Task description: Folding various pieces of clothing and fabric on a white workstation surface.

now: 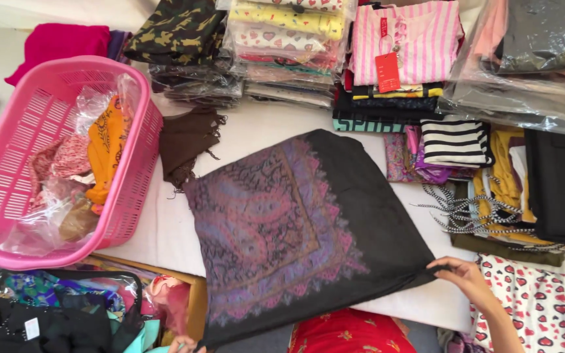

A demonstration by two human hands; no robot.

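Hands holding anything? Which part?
Right hand pinches the dark paisley shawl at its near right corner; left hand, barely in view, holds its near left corner.

shawl (295,229) on table (165,229), basket (8,170) left, clothing stacks (400,59) behind

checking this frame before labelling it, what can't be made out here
Head view only:
- Left hand: cut off by the bottom edge, only fingertips show at the dark paisley shawl; its grip is unclear.
- Right hand: pinches the shawl's corner; fingertips hidden by the fabric.
- Pink basket: contents blurred by clear plastic bags.
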